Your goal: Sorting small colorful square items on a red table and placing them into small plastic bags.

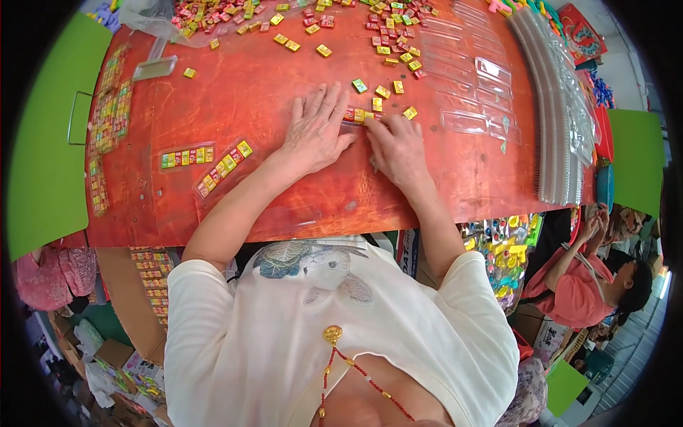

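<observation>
Red paint, worn and scratched, covers the counter (270, 192) I look down on through the head camera. The tray (348, 125) being worked on lies just ahead of both hands, a shallow clear strip with red and yellow blocks (359, 115) in a row, partly hidden from me. The left hand (318, 132) lies flat over its left end, fingers outstretched and slightly parted, apparently gripping nothing. The right hand (396, 146) bends its fingers down at the right end; I can't tell how far apart the tips are, or whether they pinch a block. Loose blocks (383, 92) sit just beyond it, and a large heap (220, 18) spreads along the far edge beside a crumpled clear bag (153, 21).

To the left I see two filled trays, one straight (187, 156), one slanted (224, 169), each carrying a single row; more filled trays (110, 117) crowd the left edge. On the right, clear trays (466, 122) overlap, red showing through, next to a long nested stack (551, 128). Below the counter, a cardboard box (117, 292) holds rows of filled trays, and a clear bag (498, 263) holds bright plastic pieces.
</observation>
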Demonstrator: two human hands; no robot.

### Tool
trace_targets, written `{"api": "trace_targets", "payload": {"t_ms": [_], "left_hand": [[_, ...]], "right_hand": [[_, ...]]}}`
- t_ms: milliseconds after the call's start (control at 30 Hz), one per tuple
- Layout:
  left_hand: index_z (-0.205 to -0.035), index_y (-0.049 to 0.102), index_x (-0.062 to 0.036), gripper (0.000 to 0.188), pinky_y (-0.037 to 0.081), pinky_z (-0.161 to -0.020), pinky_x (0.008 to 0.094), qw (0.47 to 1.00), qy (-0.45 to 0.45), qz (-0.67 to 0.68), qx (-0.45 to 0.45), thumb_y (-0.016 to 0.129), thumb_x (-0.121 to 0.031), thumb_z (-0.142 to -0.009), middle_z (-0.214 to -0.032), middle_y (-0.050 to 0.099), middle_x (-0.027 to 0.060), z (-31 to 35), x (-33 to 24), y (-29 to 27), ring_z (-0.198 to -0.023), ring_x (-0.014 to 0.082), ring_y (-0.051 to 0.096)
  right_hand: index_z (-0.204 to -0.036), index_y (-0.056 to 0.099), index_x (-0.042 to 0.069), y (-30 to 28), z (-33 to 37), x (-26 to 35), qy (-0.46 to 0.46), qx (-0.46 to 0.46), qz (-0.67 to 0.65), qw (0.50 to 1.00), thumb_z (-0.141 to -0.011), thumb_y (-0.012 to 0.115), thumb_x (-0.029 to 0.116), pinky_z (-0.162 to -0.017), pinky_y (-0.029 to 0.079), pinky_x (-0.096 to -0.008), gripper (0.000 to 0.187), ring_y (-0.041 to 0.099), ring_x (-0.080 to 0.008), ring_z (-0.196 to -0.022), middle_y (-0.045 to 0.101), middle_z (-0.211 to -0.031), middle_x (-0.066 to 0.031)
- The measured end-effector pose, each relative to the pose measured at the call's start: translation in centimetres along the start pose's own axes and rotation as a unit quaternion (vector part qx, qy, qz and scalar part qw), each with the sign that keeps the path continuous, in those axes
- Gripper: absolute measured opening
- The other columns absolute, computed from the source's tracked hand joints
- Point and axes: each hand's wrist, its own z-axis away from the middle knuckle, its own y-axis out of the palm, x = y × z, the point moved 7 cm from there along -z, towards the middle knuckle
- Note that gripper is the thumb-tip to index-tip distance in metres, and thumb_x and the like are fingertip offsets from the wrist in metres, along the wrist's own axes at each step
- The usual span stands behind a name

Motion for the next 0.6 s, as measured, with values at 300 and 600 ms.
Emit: {"api": "trace_targets", "payload": {"t_ms": [300, 600], "left_hand": [[-0.156, 0.02, -0.0026, 0.09, 0.019, -0.111, 0.0721, 0.998, 0.01, -0.046, 0.048, 0.066, -0.041, -0.089, -0.162, 0.023, 0.019, -0.5, -1.3, 0.3, -0.15, 0.0366, 0.024], [-0.158, 0.011, -0.0011, 0.092, 0.01, -0.115, 0.067, 0.989, -0.046, 0.129, 0.058, 0.065, -0.031, -0.089, -0.16, 0.028, 0.0192, -0.5, 0.3, 0.2, -0.151, 0.0365, 0.022]], "right_hand": [[-0.119, 0.068, 0.014, 0.1, -0.4, 0.8, 0.012, 0.011, 0.06, 0.998, -0.085, 0.068, 0.013, -0.081, 0.041, -0.0381, 0.034, 0.056, -0.0229, -0.092, 0.058, -0.1, -0.0044], [-0.124, 0.067, 0.022, 0.7, 0.1, 0.2, 0.014, 0.036, 0.117, 0.992, -0.084, 0.066, 0.015, -0.081, 0.04, -0.0386, 0.041, 0.055, -0.0213, -0.092, 0.056, -0.1, -0.0029]]}}
